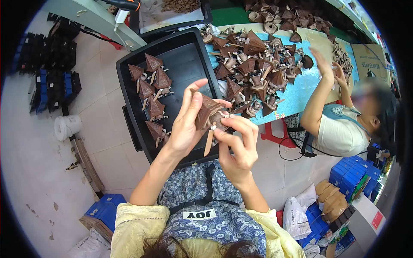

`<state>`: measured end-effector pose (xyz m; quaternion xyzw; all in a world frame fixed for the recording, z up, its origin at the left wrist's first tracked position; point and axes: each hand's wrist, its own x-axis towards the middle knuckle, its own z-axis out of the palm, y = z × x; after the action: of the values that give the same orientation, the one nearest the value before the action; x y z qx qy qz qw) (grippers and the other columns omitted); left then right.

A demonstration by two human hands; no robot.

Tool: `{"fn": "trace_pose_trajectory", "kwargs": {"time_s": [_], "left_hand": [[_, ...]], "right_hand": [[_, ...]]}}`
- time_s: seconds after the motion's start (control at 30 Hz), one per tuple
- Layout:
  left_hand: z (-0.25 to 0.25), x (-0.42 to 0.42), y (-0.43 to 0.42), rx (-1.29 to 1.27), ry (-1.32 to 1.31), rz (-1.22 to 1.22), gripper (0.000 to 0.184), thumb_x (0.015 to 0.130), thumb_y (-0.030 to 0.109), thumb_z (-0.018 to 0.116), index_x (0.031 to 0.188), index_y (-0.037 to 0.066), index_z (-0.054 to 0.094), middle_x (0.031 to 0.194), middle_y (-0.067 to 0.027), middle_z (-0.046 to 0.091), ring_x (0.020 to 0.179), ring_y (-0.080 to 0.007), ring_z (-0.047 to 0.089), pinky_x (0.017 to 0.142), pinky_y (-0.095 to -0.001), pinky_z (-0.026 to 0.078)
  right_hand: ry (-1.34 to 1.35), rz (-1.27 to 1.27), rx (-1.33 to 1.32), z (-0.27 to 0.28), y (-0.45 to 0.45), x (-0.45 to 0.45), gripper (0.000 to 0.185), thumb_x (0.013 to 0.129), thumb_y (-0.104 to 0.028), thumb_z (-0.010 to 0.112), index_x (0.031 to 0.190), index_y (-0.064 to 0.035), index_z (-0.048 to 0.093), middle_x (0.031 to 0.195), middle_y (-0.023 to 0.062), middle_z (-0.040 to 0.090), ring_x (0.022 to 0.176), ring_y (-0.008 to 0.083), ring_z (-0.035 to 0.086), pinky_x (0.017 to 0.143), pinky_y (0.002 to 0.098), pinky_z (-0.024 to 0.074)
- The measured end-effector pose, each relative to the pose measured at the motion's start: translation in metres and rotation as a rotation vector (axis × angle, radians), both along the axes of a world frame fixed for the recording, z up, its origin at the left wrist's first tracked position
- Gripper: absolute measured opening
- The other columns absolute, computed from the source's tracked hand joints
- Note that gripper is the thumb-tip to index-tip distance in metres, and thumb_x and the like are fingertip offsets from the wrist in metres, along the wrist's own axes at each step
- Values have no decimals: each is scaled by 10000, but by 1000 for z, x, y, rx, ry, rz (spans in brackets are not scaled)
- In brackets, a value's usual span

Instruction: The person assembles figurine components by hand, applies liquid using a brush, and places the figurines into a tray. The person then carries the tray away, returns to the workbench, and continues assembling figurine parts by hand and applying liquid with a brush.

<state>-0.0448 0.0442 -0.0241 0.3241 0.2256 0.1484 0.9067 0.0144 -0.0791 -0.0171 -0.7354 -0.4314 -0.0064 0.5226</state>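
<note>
Over the near edge of a black tray [189, 56], both my hands meet on one small brown figurine [208, 111] with a pointed, pyramid-shaped top. My left hand [188, 118] grips the brown top between thumb and fingers. With fingertips pinched, my right hand [238, 148] holds its paler underside, where a flat tan strip [209, 142] hangs down. Fingers hide part of the underside. Several similar figurines [160, 78] lie in loose rows on the tray's left side.
A large heap of similar pieces [254, 64] covers the blue-topped table [303, 79] beyond the tray. At right sits a co-worker [344, 133] with raised hands. More brown parts [279, 17] are piled at the back. A white bucket [68, 127] stands left.
</note>
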Motion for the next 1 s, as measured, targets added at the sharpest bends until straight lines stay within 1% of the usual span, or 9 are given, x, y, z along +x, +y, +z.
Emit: {"fn": "trace_pose_trajectory", "kwargs": {"time_s": [0.2, 0.3, 0.33, 0.47, 0.57, 0.77, 0.83, 0.87, 1.0], "left_hand": [[12, -1, -13, -121, 309, 91, 365, 1032, 386, 314, 1261, 115, 404, 1130, -227, 589, 994, -273, 638, 845, -375, 543], [0, -5, -11, -322, 296, 112, 372, 1031, 380, 325, 1251, 95, 417, 1131, -223, 588, 1047, -323, 617, 863, -414, 539], [-1, -6, -12, -279, 293, 89, 398, 1032, 380, 310, 1283, 81, 390, 1138, -225, 584, 1093, -366, 587, 894, -453, 528], [5, -1, -19, -314, 191, 89, 430, 1040, 365, 246, 1363, 90, 317, 1160, -242, 568, 1139, -392, 557, 927, -480, 514], [9, -3, -19, -236, 133, 69, 416, 1043, 338, 242, 1381, 102, 296, 1156, -236, 571, 1160, -395, 544, 919, -481, 521], [9, -15, -11, -362, 155, -52, 430, 1013, 420, 332, 1176, 70, 524, 1025, -155, 640, 943, -279, 664, 781, -420, 585], [23, -16, -12, -465, 176, -139, 403, 1025, 414, 285, 1161, 81, 466, 986, -121, 621, 876, -285, 672, 698, -433, 583], [33, -13, -16, -474, 231, -128, 393, 1023, 427, 300, 1108, 90, 484, 985, -95, 625, 846, -216, 658, 693, -404, 571], [40, -16, -22, -521, 270, -155, 403, 1020, 457, 305, 1064, 103, 493, 971, -65, 618, 849, -159, 621, 773, -369, 540]], "right_hand": [[-222, -99, -72, -4, -9, 7, 229, 661, 91, 630, 726, -118, 697, 1183, 135, 612, 1138, 329, 504, 942, 406, 416], [327, -148, 155, -1, -11, 3, 437, 679, -1, 734, 1097, -17, 607, 1173, 185, 569, 1078, 325, 544, 879, 374, 464], [372, -107, 115, -3, -12, 4, 645, 651, -100, 815, 1196, 54, 508, 1074, 158, 596, 973, 286, 588, 843, 358, 487], [259, -53, -13, 5, -6, -2, 390, 695, 32, 753, 1066, 10, 633, 971, 129, 630, 804, 214, 624, 748, 286, 511], [132, -11, -11, 5, -9, -7, 437, 653, 66, 755, 1072, 3, 649, 975, 127, 628, 808, 212, 621, 676, 279, 513], [176, 90, 0, 30, -15, 11, 338, 635, -48, 780, 947, -2, 658, 910, 121, 642, 809, 261, 603, 747, 361, 496], [453, -4, 75, 28, -22, 21, 252, 693, -22, 715, 935, 12, 656, 909, 113, 641, 818, 231, 602, 739, 322, 485], [437, -34, 57, 23, -20, 30, 239, 725, 10, 659, 964, 23, 654, 901, 108, 640, 799, 205, 593, 717, 294, 473], [755, 184, -116, 22, -15, 41, 117, 762, 6, 655, 863, 62, 673, 765, 64, 614, 664, 95, 565, 616, 235, 446]]}}
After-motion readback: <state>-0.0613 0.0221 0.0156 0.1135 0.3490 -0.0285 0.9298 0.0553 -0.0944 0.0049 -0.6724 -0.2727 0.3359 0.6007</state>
